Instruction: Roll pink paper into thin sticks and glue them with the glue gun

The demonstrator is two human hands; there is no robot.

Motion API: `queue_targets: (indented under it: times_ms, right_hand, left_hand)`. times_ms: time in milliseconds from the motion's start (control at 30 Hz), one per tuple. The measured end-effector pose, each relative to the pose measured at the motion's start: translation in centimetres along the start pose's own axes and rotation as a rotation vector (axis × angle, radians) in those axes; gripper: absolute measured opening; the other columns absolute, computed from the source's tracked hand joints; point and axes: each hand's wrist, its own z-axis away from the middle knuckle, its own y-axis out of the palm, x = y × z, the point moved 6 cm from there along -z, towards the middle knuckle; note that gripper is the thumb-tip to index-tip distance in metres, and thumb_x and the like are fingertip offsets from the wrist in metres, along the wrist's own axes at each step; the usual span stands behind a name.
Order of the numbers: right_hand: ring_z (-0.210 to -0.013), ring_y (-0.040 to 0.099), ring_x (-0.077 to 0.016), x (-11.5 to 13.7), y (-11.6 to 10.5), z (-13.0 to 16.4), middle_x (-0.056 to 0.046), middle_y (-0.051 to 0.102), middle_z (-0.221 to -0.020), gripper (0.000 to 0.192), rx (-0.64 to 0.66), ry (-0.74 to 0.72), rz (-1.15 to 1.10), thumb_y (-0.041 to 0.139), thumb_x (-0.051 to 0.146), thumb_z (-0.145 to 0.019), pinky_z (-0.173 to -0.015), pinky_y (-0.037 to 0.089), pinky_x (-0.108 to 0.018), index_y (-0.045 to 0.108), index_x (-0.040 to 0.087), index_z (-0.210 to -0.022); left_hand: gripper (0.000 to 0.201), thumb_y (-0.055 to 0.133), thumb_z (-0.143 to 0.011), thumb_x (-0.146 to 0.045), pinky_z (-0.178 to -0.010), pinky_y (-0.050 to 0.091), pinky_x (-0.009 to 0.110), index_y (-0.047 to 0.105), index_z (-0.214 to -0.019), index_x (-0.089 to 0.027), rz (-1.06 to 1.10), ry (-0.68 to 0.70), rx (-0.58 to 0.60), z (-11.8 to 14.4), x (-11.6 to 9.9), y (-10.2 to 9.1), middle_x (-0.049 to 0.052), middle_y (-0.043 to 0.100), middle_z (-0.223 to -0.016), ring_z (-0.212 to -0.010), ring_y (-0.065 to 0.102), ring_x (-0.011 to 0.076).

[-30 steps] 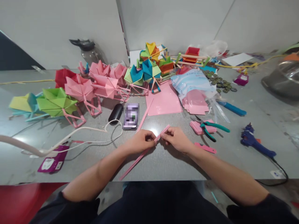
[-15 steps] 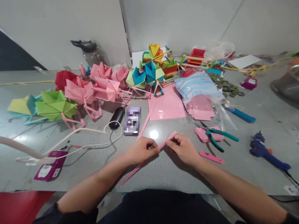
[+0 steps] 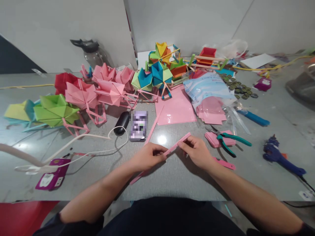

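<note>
Left hand (image 3: pixel 147 157) and right hand (image 3: pixel 197 151) both pinched the pink paper strip (image 3: pixel 172 149) above the surface (image 3: pixel 172 177); uneven pressure could skew the crease or tear it.

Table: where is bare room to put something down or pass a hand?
Bare table lies along the near edge, between the right hand and the glue gun. Another patch lies near the left hand, between the white cable and the near edge. The back is crowded with paper models, pink sheets and pliers.
</note>
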Motion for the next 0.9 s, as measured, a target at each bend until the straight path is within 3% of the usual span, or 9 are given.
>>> queue_targets:
  times_ms: [200, 400, 600, 700, 767, 900]
  right_hand:
    - [-0.056, 0.05, -0.0155, -0.2, -0.6, -0.3, 0.0, 0.056, -0.059, 0.038, -0.053, 0.015, -0.014, 0.065, 0.057, -0.086, -0.054, 0.038, -0.031, 0.06, 0.022, -0.072]
    - [-0.056, 0.048, -0.0146, -0.4, 0.4, -0.1, 0.001, 0.056, -0.059, 0.04, 0.014, 0.014, 0.013, 0.064, 0.058, -0.088, -0.055, 0.038, -0.03, 0.059, 0.022, -0.072]
    - [-0.06, 0.05, -0.0153, -0.2, 1.5, 0.2, 0.002, 0.057, -0.064, 0.034, 0.115, -0.05, 0.027, 0.062, 0.052, -0.093, -0.06, 0.042, -0.03, 0.059, 0.023, -0.076]
    - [-0.07, 0.059, -0.0172, 0.3, 2.4, 0.6, -0.001, 0.065, -0.076, 0.025, 0.25, -0.154, 0.062, 0.054, 0.042, -0.1, -0.069, 0.048, -0.032, 0.064, 0.022, -0.088]
    - [-0.087, 0.066, -0.0204, 0.9, 3.0, 0.7, -0.007, 0.072, -0.095, 0.022, 0.298, -0.29, 0.161, 0.048, 0.031, -0.103, -0.082, 0.052, -0.036, 0.068, 0.021, -0.106]
    - [-0.115, 0.066, -0.0299, 2.5, 5.4, -0.2, -0.016, 0.072, -0.127, 0.039, 0.389, -0.568, 0.528, 0.064, 0.024, -0.093, -0.1, 0.05, -0.046, 0.065, 0.019, -0.132]
  left_hand:
    - [0.026, 0.064, -0.075, -0.013, -0.076, 0.05, 0.028, 0.08, -0.096, -0.015, 0.132, -0.03, -0.054, 0.0, 0.1, -0.2, 0.008, 0.078, -0.088, -0.081, 0.068, 0.0171]
    - [0.014, 0.07, -0.084, -0.027, -0.062, 0.042, 0.025, 0.075, -0.087, -0.014, 0.07, -0.054, -0.109, -0.2, 0.9, 0.2, 0.003, 0.071, -0.072, -0.064, 0.06, 0.0129]
    - [0.037, 0.069, -0.089, -0.048, -0.058, 0.042, 0.026, 0.061, -0.07, -0.018, 0.086, -0.068, -0.081, -0.2, 1.3, 0.6, 0.001, 0.063, -0.061, -0.056, 0.056, 0.0126]
    - [0.05, 0.066, -0.09, -0.062, -0.054, 0.039, 0.024, 0.055, -0.067, -0.02, 0.14, 0.016, -0.128, 0.0, 0.9, 0.5, -0.004, 0.053, -0.055, -0.052, 0.048, 0.0102]
    - [0.058, 0.06, -0.092, -0.071, -0.051, 0.037, 0.023, 0.053, -0.066, -0.02, 0.217, 0.077, -0.134, 0.3, 1.0, 0.8, -0.005, 0.048, -0.052, -0.048, 0.043, 0.0087]
    - [0.063, 0.063, -0.09, -0.077, -0.047, 0.035, 0.022, 0.06, -0.07, -0.017, 0.367, 0.11, 0.052, 0.8, 1.3, 2.9, -0.005, 0.049, -0.051, -0.044, 0.041, 0.0073]
